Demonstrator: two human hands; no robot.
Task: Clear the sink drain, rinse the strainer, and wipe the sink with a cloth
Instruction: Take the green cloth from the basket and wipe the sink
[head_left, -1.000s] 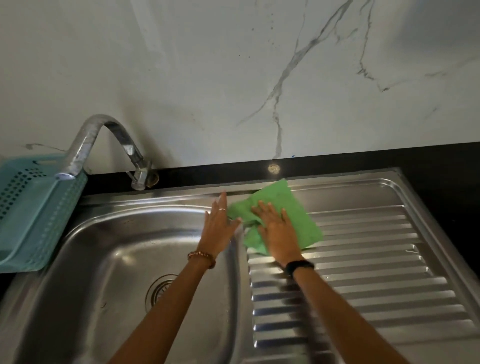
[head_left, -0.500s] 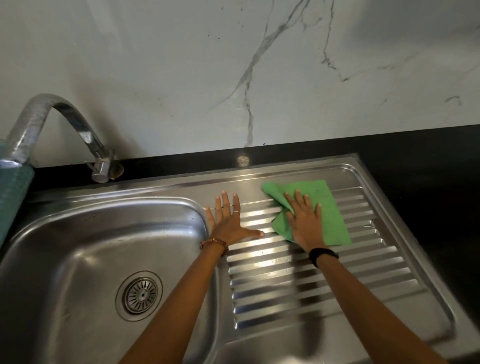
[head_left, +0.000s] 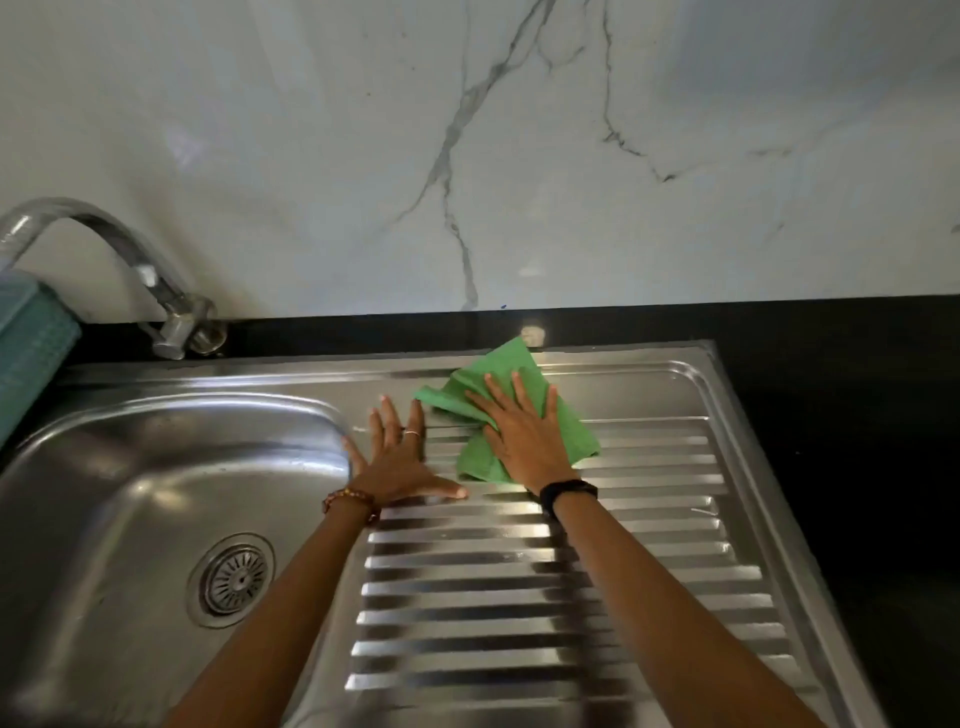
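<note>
Hands flat: right (head_left: 524, 441) presses cloth (head_left: 519, 410) near sink's back rim (head_left: 623, 353).

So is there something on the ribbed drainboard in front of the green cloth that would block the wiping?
Nothing visible does. The right hand presses the green cloth flat at the far end of the drainboard; its ribs toward the person are bare.

Sink (head_left: 649, 379) at the bottom is shiny brushed steel with a ribbed drainboard, green cloth (head_left: 485, 462) looks soft and matt, wall (head_left: 311, 130) up top is glossy veined marble.
</note>
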